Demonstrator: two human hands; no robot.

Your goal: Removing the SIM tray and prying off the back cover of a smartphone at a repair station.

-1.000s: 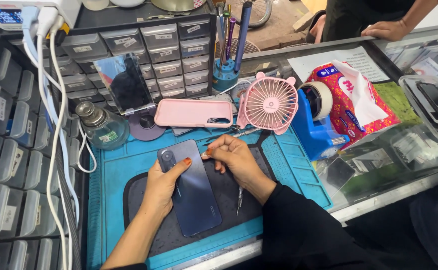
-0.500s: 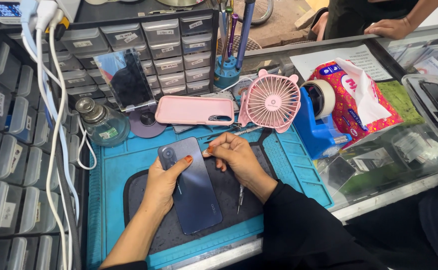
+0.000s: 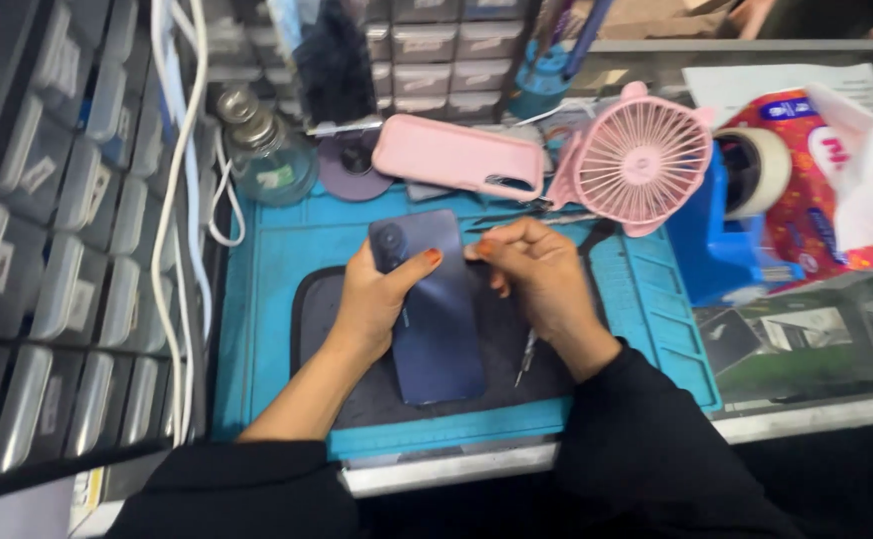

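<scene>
Nearest, black sleeves at the bottom edge, and beyond them a dark blue phone lying back-up on a dark pad, itself set in a blue work mat on the table.

Left hand wrapped round the phone's left side, thumb laid across its upper back just below the camera. Right hand curled at the phone's upper right edge, fingertips pinched together hard against that edge; cannot tell whether anything thin sits between them. Slim metal tool lying loose on the pad just right of the phone, under the right wrist, untouched.

Compared with a second ago, little moved: same clasp by the left hand, same pinch at the same edge, phone in the same place on the pad, back cover not visibly lifted. Judged from that, work at the edge at much the same stage, no opening showing.

Beyond the phone, a pink phone case lying flat, and to the phone's far right a small pink fan, then a blue tape dispenser and a red tissue pack. Beyond the phone to the left, a glass bottle. Well left of the phone, white cables hanging over a cabinet of small drawers.
</scene>
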